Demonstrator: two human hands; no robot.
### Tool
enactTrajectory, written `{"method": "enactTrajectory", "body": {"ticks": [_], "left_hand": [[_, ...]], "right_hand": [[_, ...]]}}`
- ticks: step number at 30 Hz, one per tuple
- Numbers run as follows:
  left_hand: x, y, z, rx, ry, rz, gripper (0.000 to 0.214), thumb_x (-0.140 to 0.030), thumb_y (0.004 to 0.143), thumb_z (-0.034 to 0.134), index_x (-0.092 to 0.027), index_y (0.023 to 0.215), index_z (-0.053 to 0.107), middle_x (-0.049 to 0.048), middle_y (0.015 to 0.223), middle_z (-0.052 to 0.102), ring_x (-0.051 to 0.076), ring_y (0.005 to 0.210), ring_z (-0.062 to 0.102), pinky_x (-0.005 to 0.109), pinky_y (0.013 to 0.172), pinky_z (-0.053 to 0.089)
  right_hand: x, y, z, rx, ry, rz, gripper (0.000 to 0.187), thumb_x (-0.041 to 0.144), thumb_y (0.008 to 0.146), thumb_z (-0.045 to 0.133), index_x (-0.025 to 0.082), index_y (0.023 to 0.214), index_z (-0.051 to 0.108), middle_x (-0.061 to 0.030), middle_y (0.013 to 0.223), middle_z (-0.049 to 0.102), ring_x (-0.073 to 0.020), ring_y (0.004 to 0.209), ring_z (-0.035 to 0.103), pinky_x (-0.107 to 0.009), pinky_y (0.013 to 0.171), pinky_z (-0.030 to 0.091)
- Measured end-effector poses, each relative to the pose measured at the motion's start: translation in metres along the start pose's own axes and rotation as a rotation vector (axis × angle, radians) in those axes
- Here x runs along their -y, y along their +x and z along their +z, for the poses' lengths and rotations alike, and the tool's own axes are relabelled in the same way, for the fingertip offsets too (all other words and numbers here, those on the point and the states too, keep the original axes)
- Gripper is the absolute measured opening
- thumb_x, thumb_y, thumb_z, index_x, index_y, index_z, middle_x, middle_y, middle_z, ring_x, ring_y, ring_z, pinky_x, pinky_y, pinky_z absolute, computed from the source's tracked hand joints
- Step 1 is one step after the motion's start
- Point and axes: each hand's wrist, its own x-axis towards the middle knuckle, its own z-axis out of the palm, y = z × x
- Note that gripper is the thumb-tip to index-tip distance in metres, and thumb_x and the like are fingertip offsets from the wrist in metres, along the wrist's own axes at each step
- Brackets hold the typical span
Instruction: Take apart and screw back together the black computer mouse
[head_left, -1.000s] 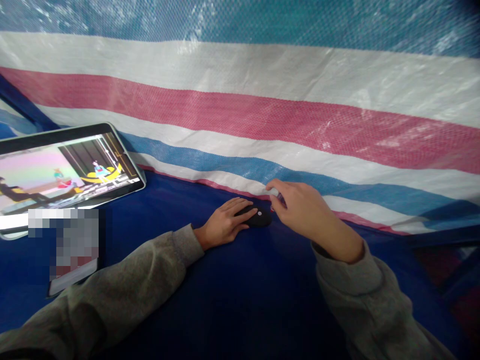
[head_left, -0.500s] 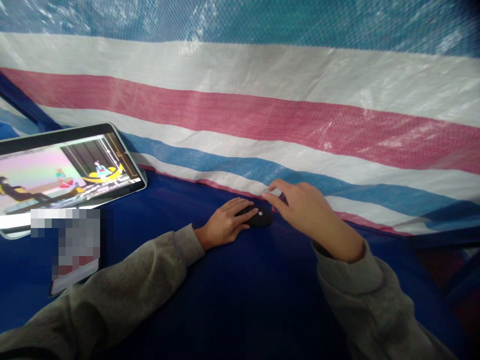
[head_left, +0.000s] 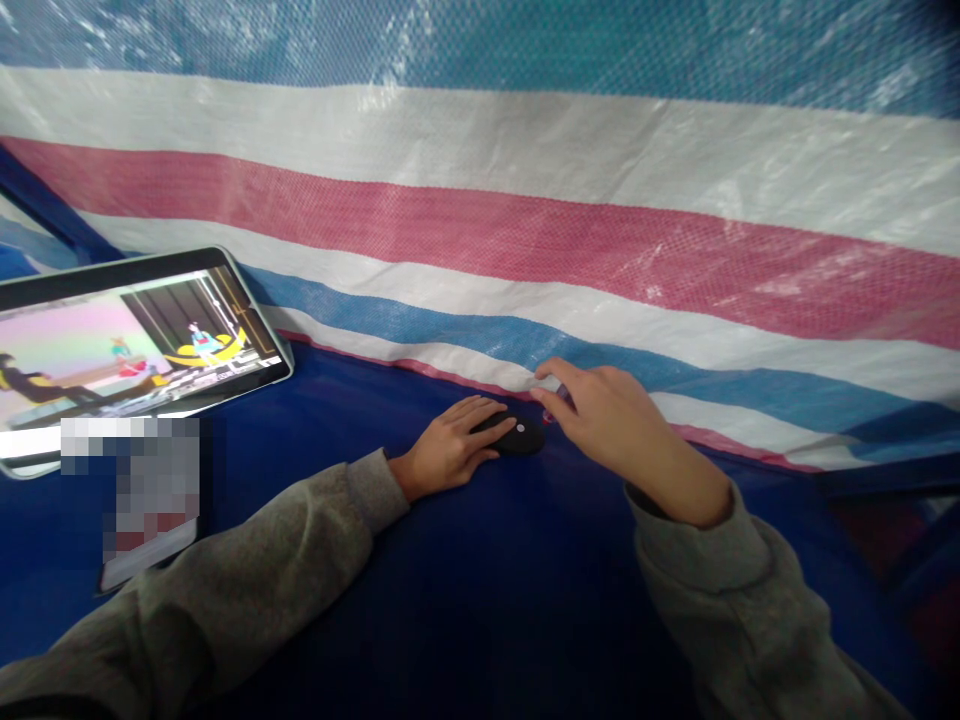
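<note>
A small black oval object (head_left: pixel 517 434) with a pale dot on top lies on the dark blue cloth (head_left: pixel 480 580). My left hand (head_left: pixel 450 445) rests flat beside it, fingers stretched out and touching its left end. My right hand (head_left: pixel 600 420) hovers just right of the object, fingers curled in a pinch; something small and pale shows at the fingertips (head_left: pixel 550 385), too small to name. Both arms wear grey sleeves.
A tablet (head_left: pixel 135 340) showing a cartoon leans at the left, with a flat dark-edged item (head_left: pixel 150 550) in front of it. A striped woven tarp (head_left: pixel 525 220) in white, red and blue rises behind the hands. A dark frame part (head_left: pixel 885 480) shows at the right.
My right hand's fingertips shifted slightly near the black object; my left hand stayed still. The picture on the tablet changed a little.
</note>
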Motion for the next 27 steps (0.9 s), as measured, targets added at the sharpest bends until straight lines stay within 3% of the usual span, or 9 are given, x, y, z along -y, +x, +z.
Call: {"method": "enactTrajectory", "body": {"ticks": [8,14,20,25,27], "left_hand": [[0.001,-0.0003,0.0018,0.012,0.015,0.004,0.043,-0.031,0.096,0.052,-0.021,0.138,0.048,0.0121,0.138,0.053,0.026,0.129,0.05,0.052,0.109,0.042],[0.0005,-0.0007,0.001,0.011,0.018,0.005,0.043,-0.031,0.096,0.052,-0.02,0.138,0.049,0.0131,0.137,0.053,0.027,0.129,0.05,0.052,0.109,0.042],[0.0004,-0.0012,0.0012,0.018,0.008,-0.002,0.043,-0.031,0.096,0.052,-0.021,0.138,0.048,0.0121,0.139,0.052,0.026,0.131,0.048,0.052,0.11,0.041],[0.0012,-0.0019,0.0023,0.012,0.007,-0.006,0.045,-0.032,0.096,0.053,-0.022,0.139,0.047,0.0118,0.138,0.052,0.026,0.131,0.048,0.052,0.111,0.041],[0.0012,-0.0019,0.0021,0.017,0.006,-0.006,0.044,-0.031,0.096,0.053,-0.022,0.139,0.047,0.012,0.139,0.052,0.026,0.131,0.048,0.051,0.111,0.041]], "right_hand": [[0.0002,0.0005,0.0023,0.002,0.02,0.016,0.04,0.049,0.096,0.04,0.022,0.115,0.063,-0.008,0.077,0.073,-0.025,0.075,0.068,-0.032,0.068,0.041],[0.0008,-0.0005,0.001,-0.049,0.098,-0.05,0.036,0.024,0.091,0.043,0.015,0.121,0.06,-0.0127,0.111,0.07,-0.024,0.095,0.067,-0.032,0.079,0.044],[-0.0001,-0.0003,-0.0009,0.029,0.042,0.025,0.045,0.049,0.097,0.035,0.019,0.111,0.066,-0.0112,0.087,0.074,-0.0267,0.081,0.069,-0.035,0.072,0.045],[-0.0002,-0.0009,-0.0007,-0.022,0.019,0.001,0.039,0.034,0.094,0.041,0.018,0.126,0.058,-0.0118,0.094,0.074,-0.0254,0.083,0.069,-0.033,0.072,0.044],[-0.0008,-0.0006,0.0004,-0.018,-0.007,0.026,0.041,0.041,0.096,0.04,0.019,0.123,0.061,-0.0122,0.09,0.074,-0.0263,0.081,0.069,-0.034,0.072,0.044]]}}
